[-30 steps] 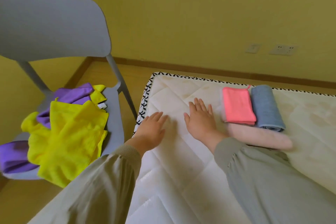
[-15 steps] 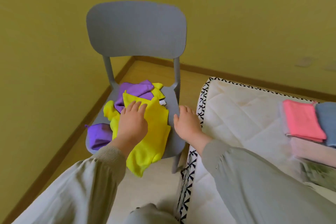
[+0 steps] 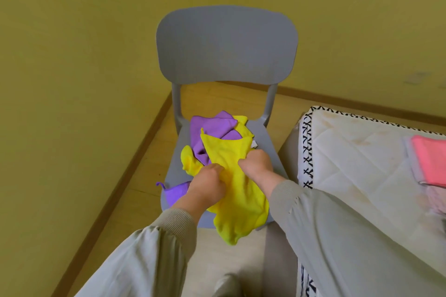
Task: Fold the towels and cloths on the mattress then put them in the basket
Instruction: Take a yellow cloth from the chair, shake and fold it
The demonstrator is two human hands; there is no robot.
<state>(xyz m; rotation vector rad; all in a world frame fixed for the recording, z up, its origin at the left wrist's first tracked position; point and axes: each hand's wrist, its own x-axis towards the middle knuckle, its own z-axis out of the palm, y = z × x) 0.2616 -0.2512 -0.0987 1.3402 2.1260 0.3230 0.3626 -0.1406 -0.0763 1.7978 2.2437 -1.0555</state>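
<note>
Yellow cloth [image 3: 231, 176] is bunching up between both hands on the seat of the grey chair [image 3: 226, 43]. The left hand [image 3: 207, 185] is clenching a fistful near the cloth's left edge, and the right hand [image 3: 255, 164] is grasping the right edge, knuckles up, so each grip is full of yellow fabric. The cloth's upper corner is fanning out beyond the fists over the purple cloths [image 3: 212, 128], and its lower end is draping past the seat's front edge, hanging free over the floor.

On room to move: the chair is sitting close to a corner, with a strip of wooden floor [image 3: 135, 176] running between its left side and the skirting board. To the right, only a narrow gap is separating the seat from the mattress [image 3: 362, 164], whose black-and-white trim is marking the near edge. Quilted white surface is lying open there, and a folded pink cloth [image 3: 429, 159] is resting at the far right.
</note>
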